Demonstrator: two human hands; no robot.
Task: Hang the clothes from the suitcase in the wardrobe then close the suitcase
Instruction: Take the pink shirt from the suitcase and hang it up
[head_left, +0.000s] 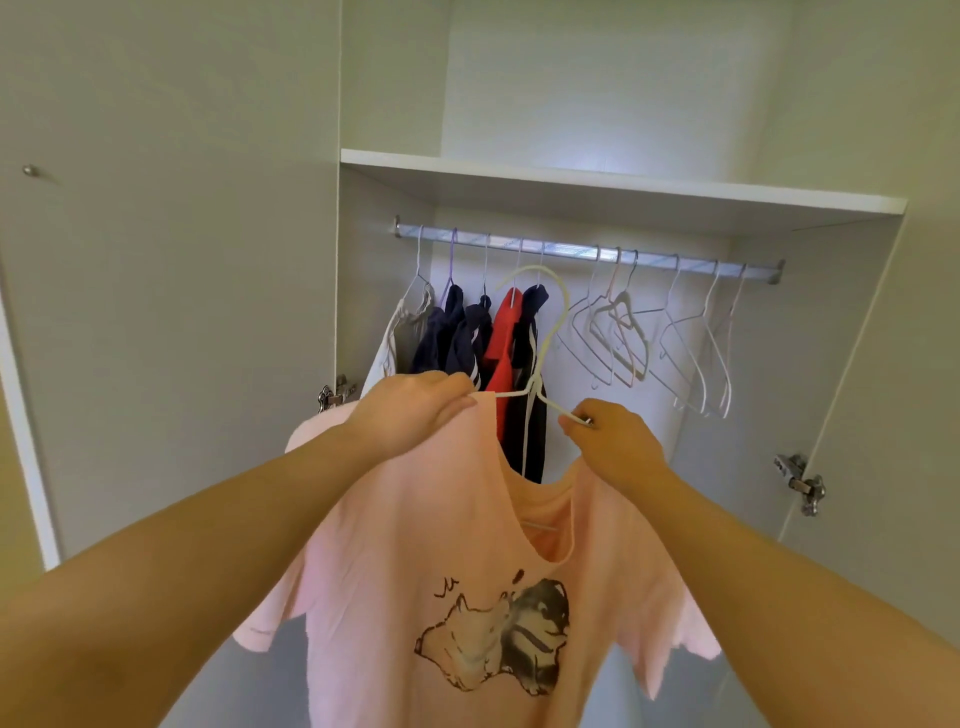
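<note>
A pale pink T-shirt (457, 561) with a cat-and-dog print hangs in front of me, held up before the open wardrobe. A white hanger (545, 332) sits partly inside its neck, hook upward, below the metal rail (587, 253). My left hand (415, 410) grips the shirt's left shoulder over the hanger's arm. My right hand (608, 441) pinches the hanger's right arm at the collar. Several garments (467, 338), white, navy and red, hang on the rail's left half. The suitcase is out of view.
Several empty hangers (654, 338) hang on the rail's right half. A white shelf (623, 182) runs above the rail. Both wardrobe doors stand open, with hinges at the left (335, 395) and the right (802, 483).
</note>
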